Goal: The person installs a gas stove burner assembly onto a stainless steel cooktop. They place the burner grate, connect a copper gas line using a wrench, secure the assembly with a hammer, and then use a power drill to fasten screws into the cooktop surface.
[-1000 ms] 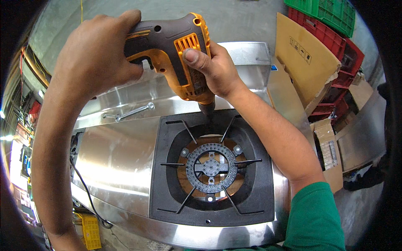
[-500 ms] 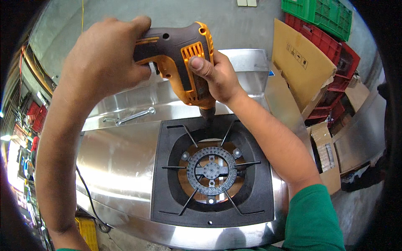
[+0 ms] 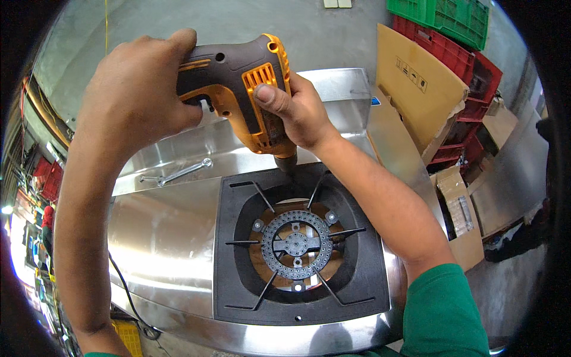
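A yellow and black power drill (image 3: 253, 89) points downward over the back edge of the black stove grate (image 3: 223, 285). My left hand (image 3: 140, 89) is wrapped round its handle, with the thumb near the trigger. Against the drill's body presses my right hand (image 3: 294, 113), its thumb on the near side and the other fingers hidden behind. The drill's chuck (image 3: 287, 163) is at the grate's rear rim; its bit and exact contact point cannot be made out. Inside the grate's opening sits a round gas burner (image 3: 297, 244) with a ring of small holes.
Two wrenches (image 3: 184, 171) lie on the stainless steel stove top (image 3: 160, 238) at the back left. A steel backsplash (image 3: 342, 89) rises behind. Cardboard (image 3: 416, 89) and stacked red and green crates (image 3: 443, 21) stand at the right. A black cable (image 3: 125, 282) hangs at the left front.
The whole scene has shifted slightly left in view. Both hands keep the same hold on the drill, which stays over the grate's back edge.
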A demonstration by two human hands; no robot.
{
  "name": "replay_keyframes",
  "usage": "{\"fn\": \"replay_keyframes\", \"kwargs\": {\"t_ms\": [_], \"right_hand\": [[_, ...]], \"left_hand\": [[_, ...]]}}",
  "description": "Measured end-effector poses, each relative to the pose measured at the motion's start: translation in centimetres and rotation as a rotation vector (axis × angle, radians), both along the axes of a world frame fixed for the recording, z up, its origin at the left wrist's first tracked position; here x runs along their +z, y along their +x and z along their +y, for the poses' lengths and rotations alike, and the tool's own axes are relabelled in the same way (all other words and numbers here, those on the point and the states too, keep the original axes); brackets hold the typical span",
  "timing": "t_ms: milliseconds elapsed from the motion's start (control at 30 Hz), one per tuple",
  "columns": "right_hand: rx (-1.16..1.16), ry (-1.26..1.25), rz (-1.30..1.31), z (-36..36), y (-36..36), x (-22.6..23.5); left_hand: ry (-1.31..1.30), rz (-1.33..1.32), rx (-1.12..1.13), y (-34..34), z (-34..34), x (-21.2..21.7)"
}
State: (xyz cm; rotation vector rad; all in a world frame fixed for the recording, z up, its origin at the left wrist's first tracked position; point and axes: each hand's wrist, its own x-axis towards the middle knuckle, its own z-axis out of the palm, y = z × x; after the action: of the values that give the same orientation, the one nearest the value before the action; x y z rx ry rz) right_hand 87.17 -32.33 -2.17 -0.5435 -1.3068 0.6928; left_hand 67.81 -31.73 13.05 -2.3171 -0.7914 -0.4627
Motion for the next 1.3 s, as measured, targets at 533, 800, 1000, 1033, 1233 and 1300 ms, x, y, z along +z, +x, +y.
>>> {"fn": "replay_keyframes", "kwargs": {"t_ms": [533, 800, 1000, 1033, 1233, 1300], "right_hand": [[-0.122, 0.025, -0.072, 0.5, 0.1, -0.1], [-0.103, 0.038, -0.021, 0.4, -0.1, -0.2], [-0.122, 0.043, -0.044, 0.6, 0.0, -0.4], [-0.122, 0.053, -0.039, 0.7, -0.3, -0.3], [-0.137, 0.031, -0.048, 0.4, -0.4, -0.4], [-0.123, 0.019, -0.051, 0.2, -0.5, -0.2]], "left_hand": [[0.035, -0.019, -0.058, -0.1, 0.9, -0.5], [0.108, 0.006, -0.160, -0.6, 1.7, -0.5], [0.015, 0.006, -0.123, -0.6, 1.7, -0.2], [0.026, 0.021, -0.117, -0.9, 1.6, -0.2], [-0.053, -0.006, -0.096, -1.1, 1.9, -0.4], [-0.047, -0.010, -0.118, -1.2, 1.5, -0.4]]}}
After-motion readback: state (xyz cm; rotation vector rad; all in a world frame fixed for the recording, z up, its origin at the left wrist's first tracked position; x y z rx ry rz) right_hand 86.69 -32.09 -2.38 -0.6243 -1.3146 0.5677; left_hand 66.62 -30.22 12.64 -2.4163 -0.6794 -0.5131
